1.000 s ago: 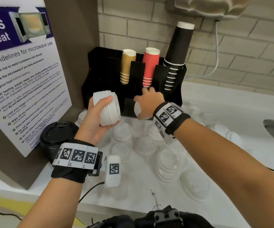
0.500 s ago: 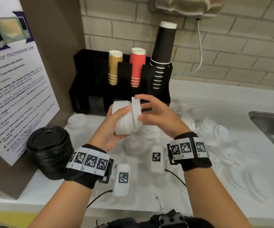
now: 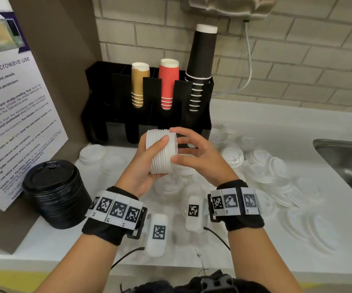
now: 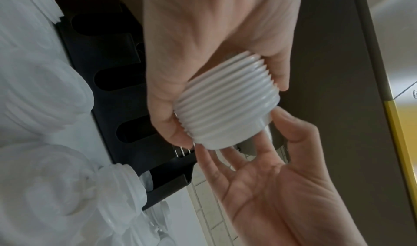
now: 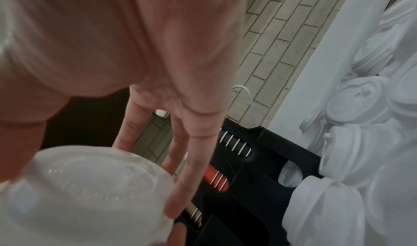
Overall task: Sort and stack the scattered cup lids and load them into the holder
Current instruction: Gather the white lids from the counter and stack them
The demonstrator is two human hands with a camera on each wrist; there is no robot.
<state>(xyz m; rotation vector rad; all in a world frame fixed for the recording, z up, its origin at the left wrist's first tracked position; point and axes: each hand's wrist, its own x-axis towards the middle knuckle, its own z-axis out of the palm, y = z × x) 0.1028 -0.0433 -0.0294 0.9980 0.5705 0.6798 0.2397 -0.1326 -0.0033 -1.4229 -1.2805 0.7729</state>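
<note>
The left hand (image 3: 141,166) gripped a ribbed stack of white plastic lids (image 3: 162,151), the right hand's (image 3: 200,157) straightened fingertips (image 3: 174,130) touching its end, with the black slotted holder (image 3: 116,115) just beyond, loose white lids (image 3: 259,166) rightward and a black lid stack (image 3: 54,193) leftward.

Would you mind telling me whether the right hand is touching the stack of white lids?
Touching. In the head view the right hand has its fingertips on the end of the stack of white lids, which the left hand grips.
</note>
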